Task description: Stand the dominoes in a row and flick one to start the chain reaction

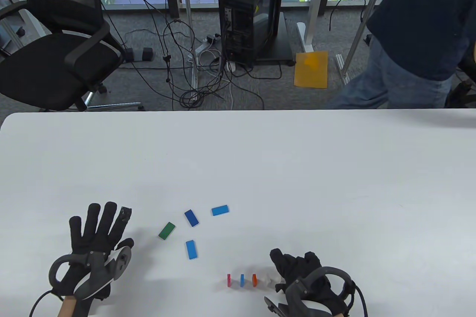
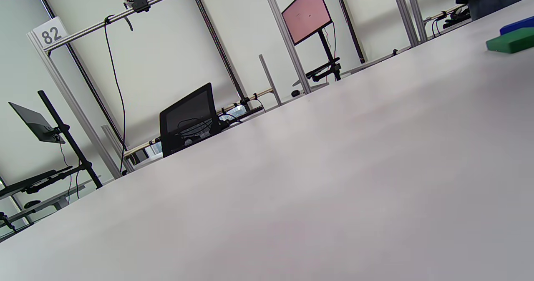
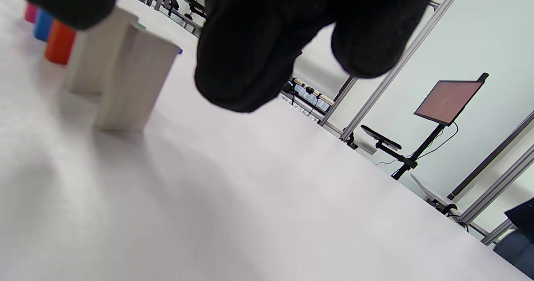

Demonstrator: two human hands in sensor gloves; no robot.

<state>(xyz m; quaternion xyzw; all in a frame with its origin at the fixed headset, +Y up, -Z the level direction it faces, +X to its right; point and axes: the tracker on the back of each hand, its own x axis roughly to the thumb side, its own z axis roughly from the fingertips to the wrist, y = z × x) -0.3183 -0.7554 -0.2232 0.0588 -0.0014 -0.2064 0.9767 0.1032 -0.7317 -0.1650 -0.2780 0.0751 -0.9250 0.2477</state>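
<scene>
Standing on end, five dominoes are forming a short row — spaced to topple. Right hand is hovering at the white ones, its grip curled but empty (apparently), while left hand is resting spread on the table.

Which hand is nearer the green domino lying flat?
Left. The left hand lies flat on the table just left of the green domino; the right hand is far off to its right, by the standing row.

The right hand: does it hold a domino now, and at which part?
It cannot be told. The right hand hovers by the white dominoes with its fingers curled above them; no contact shows. The left hand holds nothing.
</scene>
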